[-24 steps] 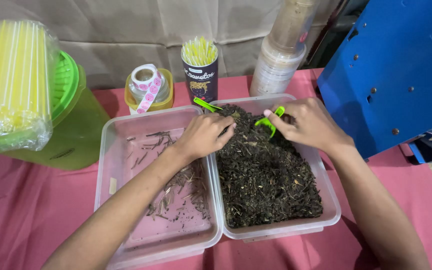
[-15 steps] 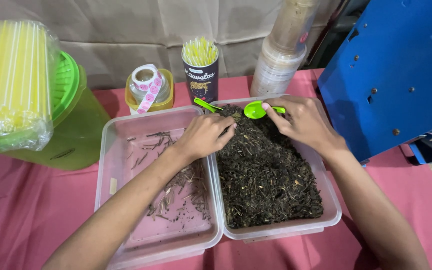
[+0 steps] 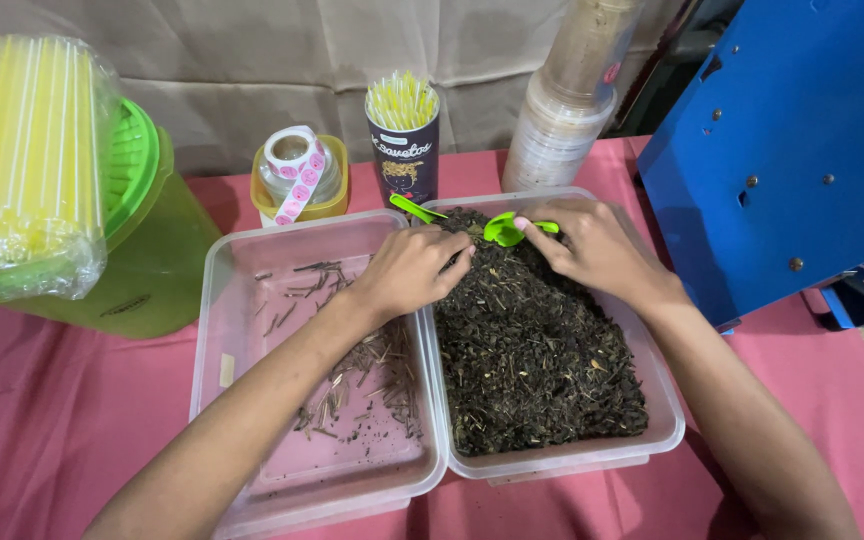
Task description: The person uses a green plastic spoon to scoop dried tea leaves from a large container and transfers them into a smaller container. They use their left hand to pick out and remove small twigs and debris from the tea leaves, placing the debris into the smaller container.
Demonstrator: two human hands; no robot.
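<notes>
A small bright green plastic scoop [image 3: 505, 229] is pinched between the thumb and fingertips of the right hand [image 3: 597, 248], its bowl lying on the heap of dark dried leaf matter [image 3: 532, 345] just off the fingertips. The heap fills a clear rectangular plastic tub [image 3: 664, 425], over whose far end the right hand is held. The left hand [image 3: 414, 270] is laid at the heap's near-left edge, fingers curled together and pressed into the leaves; whether anything is held cannot be told. Under its wrist a second clear plastic tub [image 3: 214, 330] with scattered brown stems [image 3: 352, 385] is seen, touching the first. Just beyond the left hand's fingers a second green plastic handle [image 3: 415, 208] is seen, and beyond that a dark cylindrical cup of yellow straws [image 3: 403, 140]. Both tubs stand on a pink cloth [image 3: 62, 420].
</notes>
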